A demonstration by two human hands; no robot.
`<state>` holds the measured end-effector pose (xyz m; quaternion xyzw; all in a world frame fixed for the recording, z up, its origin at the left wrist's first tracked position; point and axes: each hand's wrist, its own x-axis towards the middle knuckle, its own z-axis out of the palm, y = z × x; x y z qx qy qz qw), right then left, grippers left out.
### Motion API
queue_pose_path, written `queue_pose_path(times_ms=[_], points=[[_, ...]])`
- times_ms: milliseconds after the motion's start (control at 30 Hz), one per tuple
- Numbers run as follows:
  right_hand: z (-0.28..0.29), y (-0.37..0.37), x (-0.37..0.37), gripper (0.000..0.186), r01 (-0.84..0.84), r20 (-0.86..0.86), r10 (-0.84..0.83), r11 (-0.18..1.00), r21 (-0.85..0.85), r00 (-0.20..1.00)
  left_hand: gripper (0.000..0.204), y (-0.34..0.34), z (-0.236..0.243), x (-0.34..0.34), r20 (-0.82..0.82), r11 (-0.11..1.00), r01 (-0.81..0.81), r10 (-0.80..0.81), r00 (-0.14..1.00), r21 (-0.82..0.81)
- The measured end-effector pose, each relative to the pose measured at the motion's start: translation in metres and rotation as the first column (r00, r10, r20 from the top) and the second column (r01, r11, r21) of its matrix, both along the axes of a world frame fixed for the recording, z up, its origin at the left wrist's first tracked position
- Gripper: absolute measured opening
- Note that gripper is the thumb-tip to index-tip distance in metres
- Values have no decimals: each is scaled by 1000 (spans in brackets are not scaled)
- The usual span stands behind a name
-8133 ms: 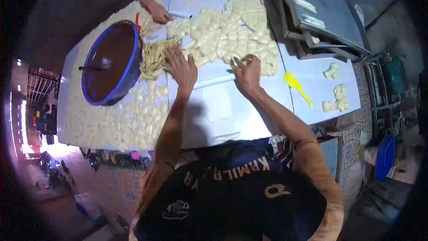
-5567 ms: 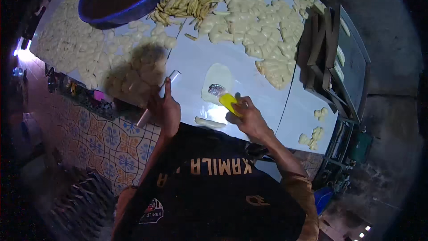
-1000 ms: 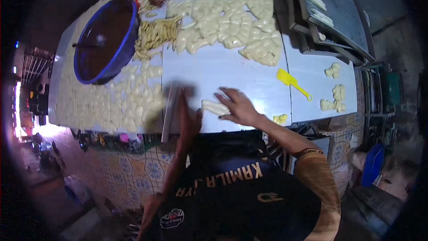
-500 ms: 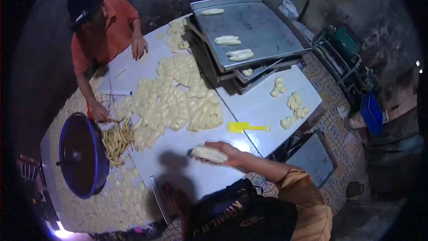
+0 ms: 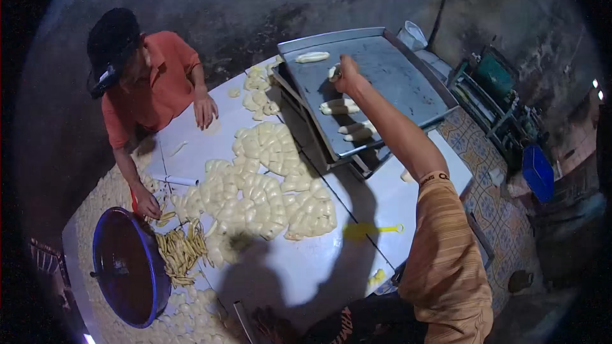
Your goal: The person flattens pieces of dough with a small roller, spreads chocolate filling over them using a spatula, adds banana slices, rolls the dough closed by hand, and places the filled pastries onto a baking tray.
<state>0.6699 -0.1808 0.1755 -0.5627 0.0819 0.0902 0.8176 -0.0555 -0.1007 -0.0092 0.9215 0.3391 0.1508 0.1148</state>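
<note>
My right arm reaches across to the metal baking tray (image 5: pixel 398 83) at the far right of the table. My right hand (image 5: pixel 346 76) is closed around a pale dough roll (image 5: pixel 333 72) above the tray. On the tray lie a single roll (image 5: pixel 312 57) near the far left corner, a pair of rolls (image 5: pixel 339 107) below my hand, and more rolls (image 5: pixel 358 130) by the near edge. My left hand (image 5: pixel 273 325) is a dark shape at the lower edge, next to a metal bar (image 5: pixel 243 320); shadow hides its fingers.
Flattened dough pieces (image 5: pixel 261 191) cover the table's middle. A yellow scraper (image 5: pixel 376 229) lies to their right. At left stand a large blue-rimmed tub (image 5: pixel 127 267) and a heap of brownish strips (image 5: pixel 182 251). A co-worker in an orange shirt (image 5: pixel 156 83) handles the strips across the table.
My right hand has moved from above the table's near part, up and away to the tray, carrying the dough roll. The view has shifted. The co-worker's hand stays near the strips.
</note>
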Motion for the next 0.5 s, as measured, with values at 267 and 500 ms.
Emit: queue_pose_path(times_ms=[267,500], points=[[5,-21,-99,48,-35,39,27,969,246,999,61,-15,11,-25,-43,998,-56,57,997,31],[1,-188,-409,39,-198,370,652,628,-753,662,60,-11,-5,-18,-28,996,50,-49,998,72]])
